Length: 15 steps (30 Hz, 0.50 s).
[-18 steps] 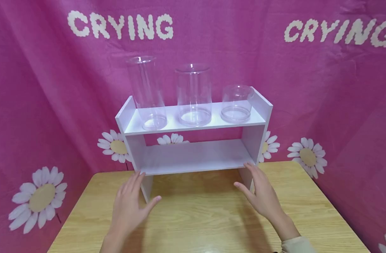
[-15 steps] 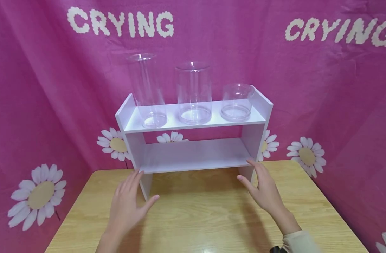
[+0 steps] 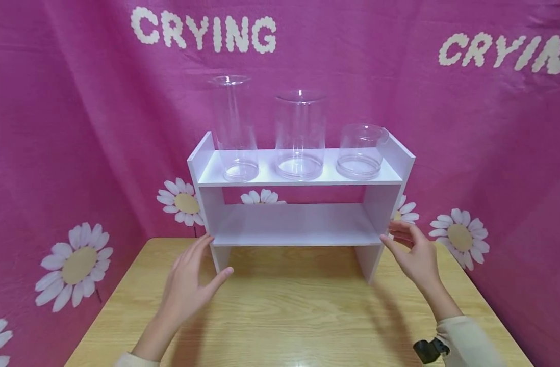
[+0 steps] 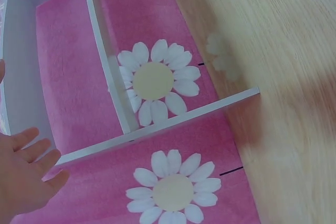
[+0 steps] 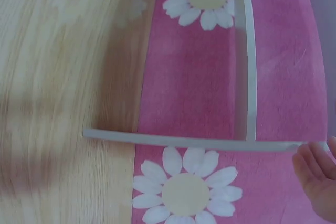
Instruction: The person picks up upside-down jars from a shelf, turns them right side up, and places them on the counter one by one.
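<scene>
A white two-tier shelf (image 3: 294,227) stands on the wooden table. Three clear cylindrical containers line its upper board: a tall one (image 3: 236,130) at left, a wider medium one (image 3: 300,135) in the middle, a short one (image 3: 360,152) at right. My left hand (image 3: 185,290) reaches the shelf's left side panel, fingertips at its front edge by the lower board, thumb spread away. Beside the right side panel is my right hand (image 3: 417,257), thumb tip at the panel's front edge and fingers bent loosely on its outer side. In both wrist views the fingers (image 4: 34,150) appear near a panel edge.
A pink curtain (image 3: 335,41) printed with daisies and lettering hangs behind and on both sides of the table (image 3: 284,316). A black device (image 3: 430,350) sits at the right sleeve's cuff.
My right hand has moved right, from in front of the lower board's end to outside the right panel. The head view has turned and levelled; the left fingertips stay by the left panel.
</scene>
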{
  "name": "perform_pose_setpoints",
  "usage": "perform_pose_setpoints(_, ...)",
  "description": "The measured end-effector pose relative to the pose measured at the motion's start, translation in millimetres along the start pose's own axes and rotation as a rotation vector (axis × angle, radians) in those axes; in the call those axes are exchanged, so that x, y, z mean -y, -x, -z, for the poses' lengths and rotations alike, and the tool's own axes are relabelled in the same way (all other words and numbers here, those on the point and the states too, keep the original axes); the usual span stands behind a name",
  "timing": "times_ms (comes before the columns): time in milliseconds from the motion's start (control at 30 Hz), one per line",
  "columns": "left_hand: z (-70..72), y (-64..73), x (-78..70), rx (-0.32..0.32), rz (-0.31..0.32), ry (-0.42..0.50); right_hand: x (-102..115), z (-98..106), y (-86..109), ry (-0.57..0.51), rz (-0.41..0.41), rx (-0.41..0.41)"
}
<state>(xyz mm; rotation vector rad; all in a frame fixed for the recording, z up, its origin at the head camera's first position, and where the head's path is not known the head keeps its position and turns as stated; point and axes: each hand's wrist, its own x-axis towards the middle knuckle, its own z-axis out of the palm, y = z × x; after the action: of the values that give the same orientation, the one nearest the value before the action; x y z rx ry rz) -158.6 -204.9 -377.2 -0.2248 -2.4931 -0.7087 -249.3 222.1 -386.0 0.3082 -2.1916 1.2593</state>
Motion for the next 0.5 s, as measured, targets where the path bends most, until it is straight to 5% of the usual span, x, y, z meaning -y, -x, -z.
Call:
perform_pose_setpoints(333, 11.6, -18.2, -8.1, 0.066, 0.012, 0.101, -22, 13, -20.5, -0.144, -0.059, 0.083)
perform_pose_setpoints(500, 22.4, -29.7, -17.2, 0.078, 0.005, 0.15, -39, 20, -31.5, -0.391, -0.095, 0.226)
